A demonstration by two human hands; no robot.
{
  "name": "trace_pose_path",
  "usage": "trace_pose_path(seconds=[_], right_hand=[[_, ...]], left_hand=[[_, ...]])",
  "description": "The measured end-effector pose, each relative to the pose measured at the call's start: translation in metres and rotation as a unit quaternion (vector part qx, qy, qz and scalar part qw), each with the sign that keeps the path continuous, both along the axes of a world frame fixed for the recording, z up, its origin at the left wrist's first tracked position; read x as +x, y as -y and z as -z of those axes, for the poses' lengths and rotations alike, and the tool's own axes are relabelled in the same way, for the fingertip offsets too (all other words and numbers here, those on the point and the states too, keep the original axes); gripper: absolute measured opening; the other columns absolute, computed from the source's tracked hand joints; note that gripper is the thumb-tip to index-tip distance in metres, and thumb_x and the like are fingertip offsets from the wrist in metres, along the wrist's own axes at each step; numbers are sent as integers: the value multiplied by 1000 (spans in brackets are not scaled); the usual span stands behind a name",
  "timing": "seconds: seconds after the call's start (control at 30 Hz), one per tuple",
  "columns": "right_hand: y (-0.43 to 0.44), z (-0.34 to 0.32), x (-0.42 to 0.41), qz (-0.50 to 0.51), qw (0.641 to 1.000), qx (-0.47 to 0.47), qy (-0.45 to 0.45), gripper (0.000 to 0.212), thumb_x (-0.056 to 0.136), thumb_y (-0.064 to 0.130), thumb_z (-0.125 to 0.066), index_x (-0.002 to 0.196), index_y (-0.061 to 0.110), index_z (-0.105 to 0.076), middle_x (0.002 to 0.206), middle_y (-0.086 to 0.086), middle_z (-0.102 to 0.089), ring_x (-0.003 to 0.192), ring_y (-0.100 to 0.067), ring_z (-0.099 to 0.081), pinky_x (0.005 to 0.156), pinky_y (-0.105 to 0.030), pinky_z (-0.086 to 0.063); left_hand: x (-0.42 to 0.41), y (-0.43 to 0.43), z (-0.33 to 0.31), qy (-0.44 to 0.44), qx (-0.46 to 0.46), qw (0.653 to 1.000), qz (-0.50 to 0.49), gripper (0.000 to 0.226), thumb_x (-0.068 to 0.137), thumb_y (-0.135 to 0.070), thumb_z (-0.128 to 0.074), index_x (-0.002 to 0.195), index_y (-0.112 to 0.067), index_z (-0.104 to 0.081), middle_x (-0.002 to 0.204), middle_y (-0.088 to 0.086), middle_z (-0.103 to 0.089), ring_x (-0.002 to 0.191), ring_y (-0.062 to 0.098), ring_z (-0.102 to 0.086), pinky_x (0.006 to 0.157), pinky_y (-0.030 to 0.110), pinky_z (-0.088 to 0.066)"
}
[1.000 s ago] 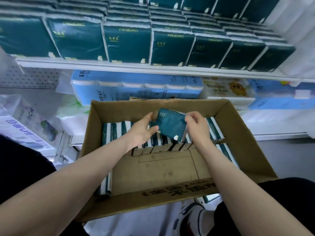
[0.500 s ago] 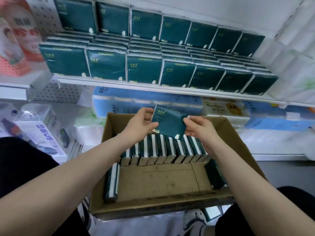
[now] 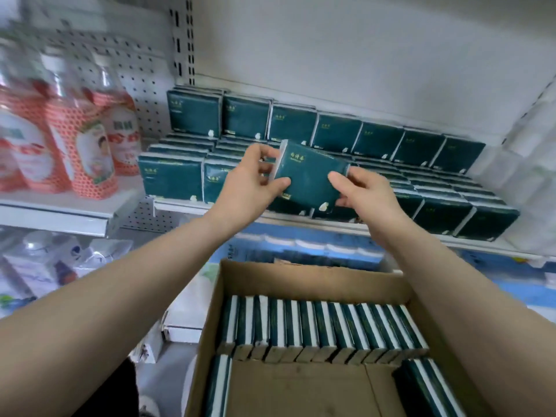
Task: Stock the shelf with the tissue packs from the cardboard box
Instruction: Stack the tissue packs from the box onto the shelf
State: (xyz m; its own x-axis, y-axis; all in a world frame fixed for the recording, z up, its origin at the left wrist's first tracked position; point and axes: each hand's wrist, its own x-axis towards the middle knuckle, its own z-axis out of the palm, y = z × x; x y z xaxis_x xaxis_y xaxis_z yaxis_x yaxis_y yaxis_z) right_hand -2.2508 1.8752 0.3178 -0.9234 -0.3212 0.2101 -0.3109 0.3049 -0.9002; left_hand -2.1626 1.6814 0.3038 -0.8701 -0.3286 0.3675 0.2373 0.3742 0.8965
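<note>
Your left hand (image 3: 251, 179) and right hand (image 3: 365, 191) pinch one tissue pack (image 3: 310, 176) by its ends over the shelf (image 3: 331, 221); placing step, next set it onto front row.

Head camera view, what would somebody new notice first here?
First, the dark green tissue pack, gripped mid-frame by the left hand and right hand before the shelf lined with matching packs. Below, the open cardboard box holds boxed packs standing on edge, and red-labelled bottles stand at far left.
</note>
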Motion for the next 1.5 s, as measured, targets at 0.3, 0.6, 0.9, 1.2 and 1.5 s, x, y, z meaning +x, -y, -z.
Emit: trace_pose_path(seconds=[0.3,0.6,0.9,1.2,1.5], right_hand=[[84,-37,-51,33,998,-26,-50,35,90,23,-70,116,20,-47,94,7,-61,83,-17,-70,91,-41,-57],[151,-41,-97,-6,992,54,-116,51,97,19,-57,141,32,-35,99,9,-54,91,-17,-63,78,-25,-51],[177,-31,-129,-38,987,110,-112,43,99,20,-54,138,33,-44,125,0,-52,80,0,-52,49,-2,-36],[189,-17,-138,-36,981,139,-134,47,97,19,-57,141,28,-43,127,-2,-53,108,-16,-58,83,-23,-47],[177,-21,-131,-41,977,155,-139,63,97,12,-56,149,37,-30,135,-4,-50,111,-16,-56,67,-11,-41]], left_hand=[[-49,72,-23,1,-129,985,-114,43,90,-20,-64,132,-20,-54,117,6,-60,102,17,-59,98,26,-43],[-105,120,-20,65,-99,981,-153,53,93,-23,-58,144,-19,-44,130,7,-57,117,23,-57,105,33,-42],[-131,134,-10,69,-37,982,-172,60,91,-23,-63,144,-19,-34,121,1,-55,114,22,-56,96,34,-48],[-136,139,-3,98,-111,970,-192,66,88,-27,-64,148,-21,-36,134,11,-49,118,27,-53,105,31,-40],[-132,133,-11,130,-138,966,-174,37,89,-26,-62,123,-13,-57,129,7,-60,119,27,-56,97,31,-44]])
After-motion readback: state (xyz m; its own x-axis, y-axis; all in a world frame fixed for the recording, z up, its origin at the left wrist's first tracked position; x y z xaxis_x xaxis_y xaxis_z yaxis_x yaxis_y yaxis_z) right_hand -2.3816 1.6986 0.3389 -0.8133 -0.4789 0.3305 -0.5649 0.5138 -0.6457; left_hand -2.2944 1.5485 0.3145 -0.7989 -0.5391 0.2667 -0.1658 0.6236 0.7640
